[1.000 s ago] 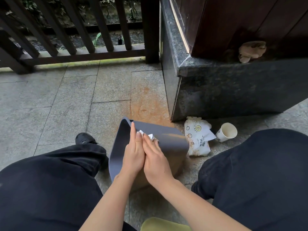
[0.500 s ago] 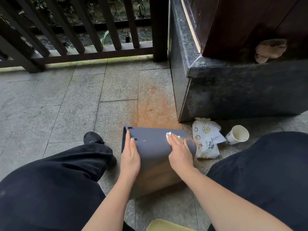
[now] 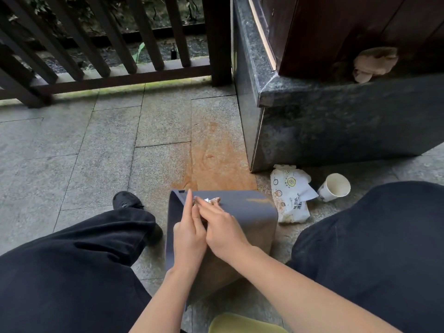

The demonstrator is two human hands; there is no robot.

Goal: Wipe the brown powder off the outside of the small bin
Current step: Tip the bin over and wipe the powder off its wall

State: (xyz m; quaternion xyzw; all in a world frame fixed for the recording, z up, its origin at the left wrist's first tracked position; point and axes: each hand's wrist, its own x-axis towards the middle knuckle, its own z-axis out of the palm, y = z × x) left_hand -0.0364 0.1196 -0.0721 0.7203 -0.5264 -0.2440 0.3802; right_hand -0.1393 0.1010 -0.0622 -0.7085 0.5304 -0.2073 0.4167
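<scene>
The right hand's fingers [image 3: 204, 207] are lying nearly straight, pressing a crumpled white wipe [image 3: 211, 200] onto the upper face of the small bin [image 3: 245, 215]; the left hand [image 3: 188, 233] is resting flat, fingers together, along the bin's left edge, bracing it. The bin is lying on its side on the stone floor between the person's knees. It looks like light, stiff, smooth plastic that is likely to slide unless held by the rim or edge. A brown streak [image 3: 260, 200] is showing near the far right corner. Half a second ago the wiping hand was working further right; now it is sitting against the left hand.
</scene>
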